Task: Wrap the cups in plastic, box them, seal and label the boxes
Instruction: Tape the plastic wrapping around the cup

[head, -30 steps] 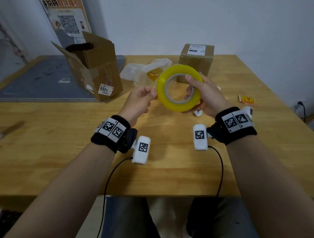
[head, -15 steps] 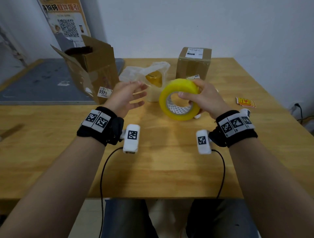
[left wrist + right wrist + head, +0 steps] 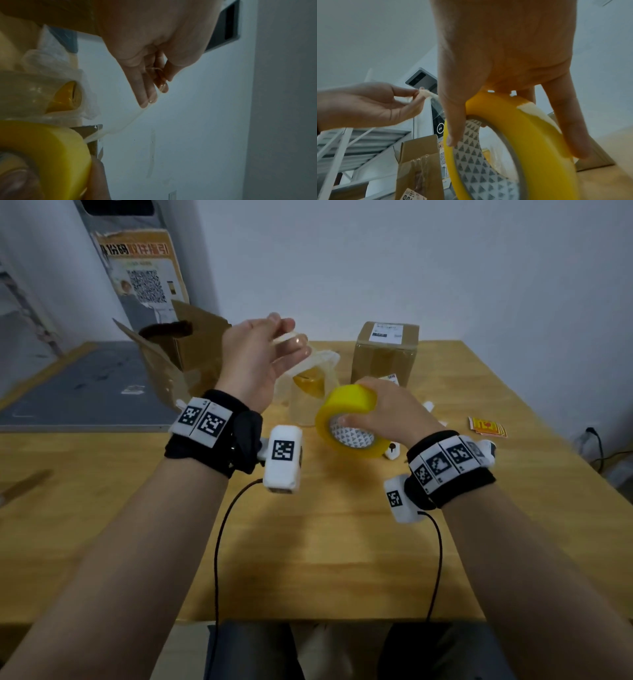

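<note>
My right hand (image 3: 387, 412) grips a yellow roll of tape (image 3: 346, 409) above the table, thumb in its patterned core (image 3: 471, 155). My left hand (image 3: 287, 333) is raised up and to the left of the roll and pinches the free tape end (image 3: 423, 93) between thumb and fingers. A clear strip of tape (image 3: 130, 121) runs from those fingers down to the roll (image 3: 42, 148). Behind the hands stands a yellow cup wrapped in plastic (image 3: 308, 385). A sealed, labelled cardboard box (image 3: 387, 354) sits at the back.
An open cardboard box (image 3: 185, 350) leans at the back left, its flaps up. Red and yellow stickers (image 3: 488, 426) lie near the table's right edge. A small white object (image 3: 392, 451) lies beside my right wrist. The wooden table (image 3: 325, 542) stretches toward me.
My left hand has left the roll and risen up and leftward, drawing out a strip of tape. My right hand has lowered and tilted the roll.
</note>
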Tool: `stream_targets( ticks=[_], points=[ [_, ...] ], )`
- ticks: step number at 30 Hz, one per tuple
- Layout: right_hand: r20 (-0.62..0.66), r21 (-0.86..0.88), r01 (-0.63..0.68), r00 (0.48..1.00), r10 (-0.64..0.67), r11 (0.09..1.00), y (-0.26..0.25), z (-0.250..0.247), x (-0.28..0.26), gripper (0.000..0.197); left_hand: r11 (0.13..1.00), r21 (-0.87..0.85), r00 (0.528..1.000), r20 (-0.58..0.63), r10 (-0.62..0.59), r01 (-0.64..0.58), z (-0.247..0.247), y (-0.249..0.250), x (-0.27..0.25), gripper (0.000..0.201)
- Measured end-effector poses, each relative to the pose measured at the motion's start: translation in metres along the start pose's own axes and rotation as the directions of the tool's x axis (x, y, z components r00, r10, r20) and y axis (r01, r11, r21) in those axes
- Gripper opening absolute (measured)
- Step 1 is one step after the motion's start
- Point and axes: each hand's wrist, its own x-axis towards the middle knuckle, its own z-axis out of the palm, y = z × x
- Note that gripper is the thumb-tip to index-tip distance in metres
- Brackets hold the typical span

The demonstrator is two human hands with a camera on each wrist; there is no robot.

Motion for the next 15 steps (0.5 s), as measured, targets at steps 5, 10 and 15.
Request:
stream_targets(
  ticks=[5, 10, 15],
  points=[
    [0.069, -0.088, -0.002, 0.998, 0.008, 0.996, 0.0, 0.004, -0.002, 0.085, 0.826, 0.518, 0.972, -0.049, -0.23, 0.222, -0.017, -0.018, 0.011, 0.045],
    [0.081, -0.116, -0.003, 0.997, 0.013, 0.993, -0.002, 0.012, -0.003, 0.076, 0.297, 0.954, 0.94, 0.133, -0.314, -0.036, -0.035, -0.037, 0.002, 0.065],
    [0.108, -0.101, 0.015, 0.994, -0.004, 0.995, -0.006, 0.016, 0.0, 0.076, 0.175, 0.976, 0.944, 0.173, -0.281, -0.127, -0.044, -0.043, 0.004, 0.014]
  ],
)
